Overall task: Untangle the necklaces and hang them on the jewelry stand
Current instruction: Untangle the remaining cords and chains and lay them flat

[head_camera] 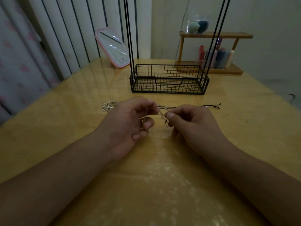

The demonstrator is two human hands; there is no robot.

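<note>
Both hands work over the wooden table (244, 128), just in front of the black wire jewelry stand (169, 79). The left hand (128, 123) has its fingers curled in, pinching a thin silver chain (162, 115) near its fingertips, with a small gold-coloured piece showing against the palm. The right hand (193, 123) pinches the same chain between thumb and forefinger, so a short slack stretch runs between the two hands. A dark cord necklace (210, 105) lies on the table behind the right hand, between it and the stand's basket; its near end runs toward the fingers, and whether it is knotted with the chain I cannot tell. A small heap of silver jewelry (109, 106) sits on the table to the left of the stand's base, apart from both hands. No necklace can be seen hanging on the visible part of the stand, whose top is cut off by the frame's edge.

The step in hand looks like teasing the chain free. The risk is pulling the two pinches apart too firmly: that would draw any knot tighter or snap a fine link. The dim light makes loops hard to read, so a wrong strand could easily be tugged. Lifting the chain could also drag the cord off the table's far side.
</note>
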